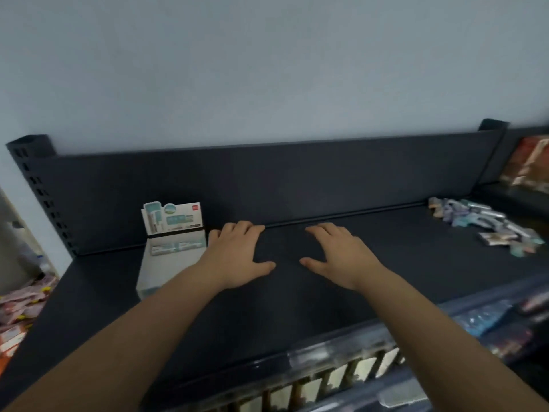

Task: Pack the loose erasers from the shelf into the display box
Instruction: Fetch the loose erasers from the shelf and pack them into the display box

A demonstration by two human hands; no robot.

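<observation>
A white and teal display box (169, 257) with an upright printed header card stands on the dark shelf (297, 307), left of centre. A heap of loose wrapped erasers (487, 226) lies at the shelf's far right end. My left hand (237, 257) is flat with fingers spread, palm down over the shelf, just right of the box. Beside it my right hand (335, 254) lies the same way, empty. Both hands are far from the heap of erasers.
A dark back panel (267, 185) rises behind the shelf, with slotted posts at both ends. Lower shelves hold packaged goods at the front right (487, 319) and bottom left (20, 304). A clear price strip runs along the shelf's front edge (326, 355).
</observation>
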